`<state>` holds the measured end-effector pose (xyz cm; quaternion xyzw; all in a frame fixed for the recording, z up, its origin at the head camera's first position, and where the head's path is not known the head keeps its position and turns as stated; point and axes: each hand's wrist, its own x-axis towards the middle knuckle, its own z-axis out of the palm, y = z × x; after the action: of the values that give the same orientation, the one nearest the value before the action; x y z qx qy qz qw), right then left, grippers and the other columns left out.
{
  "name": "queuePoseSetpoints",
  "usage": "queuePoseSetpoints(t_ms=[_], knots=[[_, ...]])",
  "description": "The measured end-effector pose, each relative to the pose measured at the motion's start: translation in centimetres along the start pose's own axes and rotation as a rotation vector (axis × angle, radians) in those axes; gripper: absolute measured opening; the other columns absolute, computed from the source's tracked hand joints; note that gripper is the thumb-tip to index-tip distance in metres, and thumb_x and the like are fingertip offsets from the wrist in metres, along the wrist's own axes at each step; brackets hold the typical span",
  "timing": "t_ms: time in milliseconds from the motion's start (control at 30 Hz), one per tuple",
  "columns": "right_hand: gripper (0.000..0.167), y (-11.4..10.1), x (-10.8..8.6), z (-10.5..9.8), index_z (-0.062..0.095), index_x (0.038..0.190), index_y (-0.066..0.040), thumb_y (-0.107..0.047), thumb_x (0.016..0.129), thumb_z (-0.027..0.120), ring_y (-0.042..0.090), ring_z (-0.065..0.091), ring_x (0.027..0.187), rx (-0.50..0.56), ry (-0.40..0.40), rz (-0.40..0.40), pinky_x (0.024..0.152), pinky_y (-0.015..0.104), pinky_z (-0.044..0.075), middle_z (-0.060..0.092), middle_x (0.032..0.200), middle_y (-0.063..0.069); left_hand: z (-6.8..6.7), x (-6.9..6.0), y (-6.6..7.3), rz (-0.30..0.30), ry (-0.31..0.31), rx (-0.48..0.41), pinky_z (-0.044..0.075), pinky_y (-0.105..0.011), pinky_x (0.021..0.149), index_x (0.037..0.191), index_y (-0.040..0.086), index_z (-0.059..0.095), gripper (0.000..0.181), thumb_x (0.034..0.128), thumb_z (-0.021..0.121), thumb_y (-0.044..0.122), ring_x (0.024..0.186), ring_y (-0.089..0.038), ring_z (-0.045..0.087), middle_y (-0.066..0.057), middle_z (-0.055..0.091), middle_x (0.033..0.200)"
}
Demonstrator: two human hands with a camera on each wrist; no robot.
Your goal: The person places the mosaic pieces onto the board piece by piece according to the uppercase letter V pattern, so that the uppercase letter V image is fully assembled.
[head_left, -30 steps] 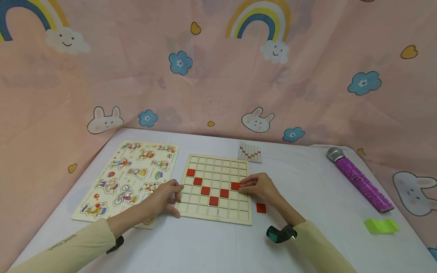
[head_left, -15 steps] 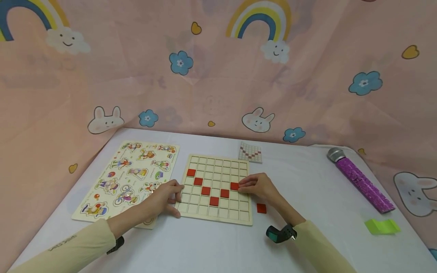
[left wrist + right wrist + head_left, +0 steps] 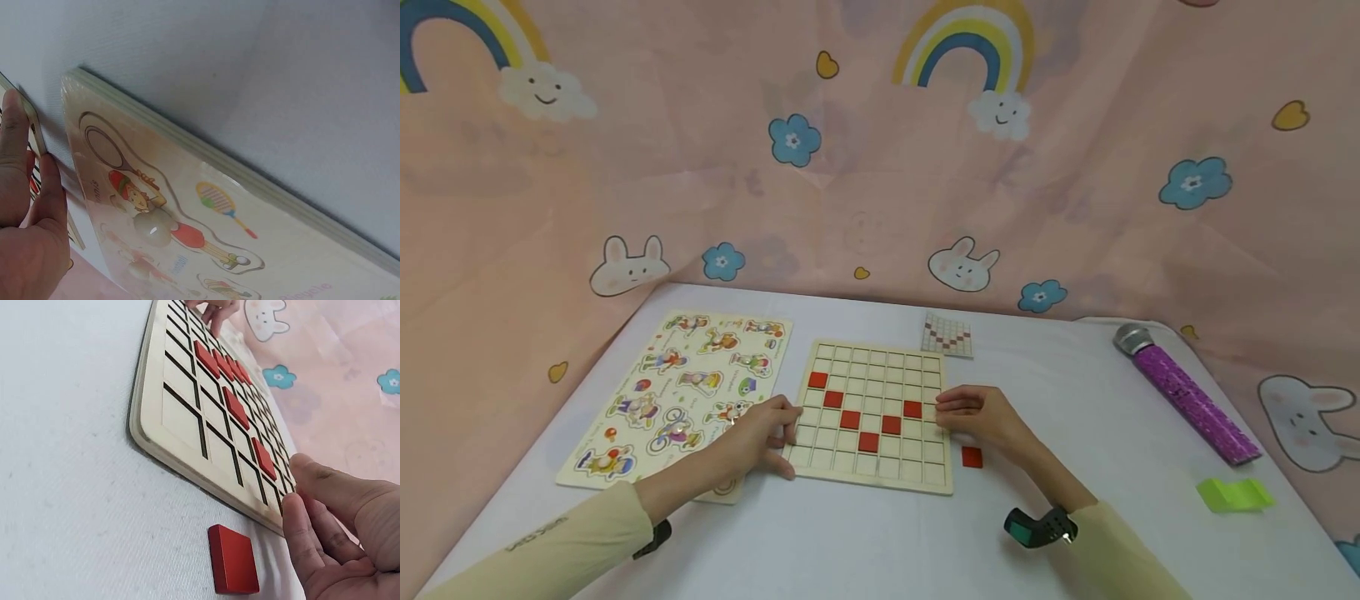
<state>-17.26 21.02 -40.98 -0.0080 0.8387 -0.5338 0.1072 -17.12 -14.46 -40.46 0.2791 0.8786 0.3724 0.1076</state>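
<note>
A square wooden grid board (image 3: 880,468) lies flat mid-table, with several red square tiles in its cells in a V shape. My left hand (image 3: 747,437) rests against the board's left side, thumb near the lower corner; in the left wrist view its thumb and a finger touch the edge. My right hand (image 3: 988,417) is at the right edge, beside the rightmost red tile (image 3: 913,409) but apart from it. Nothing shows between its thumb and fingers in the right wrist view. One loose red tile (image 3: 234,561) lies on the cloth below this hand.
A small pattern card (image 3: 947,335) stands behind the board. To the left lies a picture puzzle board (image 3: 647,333), partly behind my left arm. A purple microphone (image 3: 1197,402) and a bright green block (image 3: 1235,495) lie at the right. A pink curtain rises behind the table.
My right hand has drawn back to the right from the rightmost red tile, which stays in its cell. The left hand has kept its place.
</note>
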Motion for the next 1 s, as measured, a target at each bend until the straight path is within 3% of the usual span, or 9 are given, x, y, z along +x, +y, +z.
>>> queuePoseSetpoints(t_ms=[300,567,800,1000], knots=[[0.041,0.7,-1.0,-1.1,0.061,0.122,0.001,-0.014,0.086,0.072,0.023,0.065,0.099,0.03,0.007,-0.089,0.085,0.02,0.052,0.066,0.115,0.015,-0.1,0.0,-0.2,0.075,0.003,0.065,0.054,-0.023,0.082,0.068,0.008,0.051,0.041,0.0565,0.09,0.015,0.123,-0.042,0.047,-0.011,0.058,0.107],[0.039,1.7,-2.7,-2.2,0.062,0.12,-0.001,-0.015,0.086,0.073,0.021,0.064,0.101,0.002,0.03,-0.118,0.085,0.017,0.05,0.066,0.115,0.015,0.0,0.0,-0.3,0.068,-0.004,0.065,0.053,-0.02,0.08,0.068,0.009,0.051,0.041,0.0563,0.09,0.016,0.122,-0.043,0.048,-0.013,0.058,0.11],[0.04,2.9,-4.3,-3.4,0.063,0.116,0.0,-0.015,0.081,0.077,0.022,0.062,0.098,-0.047,-0.027,-0.119,0.082,0.019,0.052,0.066,0.113,0.014,0.0,0.0,-0.4,0.062,0.0,0.058,0.053,-0.021,0.08,0.068,0.009,0.051,0.041,0.0562,0.089,0.018,0.123,-0.042,0.048,-0.012,0.058,0.11],[0.042,3.9,-5.0,-3.7,0.065,0.113,0.0,-0.015,0.077,0.08,0.016,0.058,0.087,-0.105,-0.075,-0.111,0.07,0.019,0.051,0.068,0.106,0.011,0.0,-0.1,-0.3,0.069,0.01,0.055,0.054,-0.023,0.081,0.068,0.008,0.052,0.041,0.056,0.089,0.018,0.122,-0.042,0.049,-0.01,0.058,0.107]])
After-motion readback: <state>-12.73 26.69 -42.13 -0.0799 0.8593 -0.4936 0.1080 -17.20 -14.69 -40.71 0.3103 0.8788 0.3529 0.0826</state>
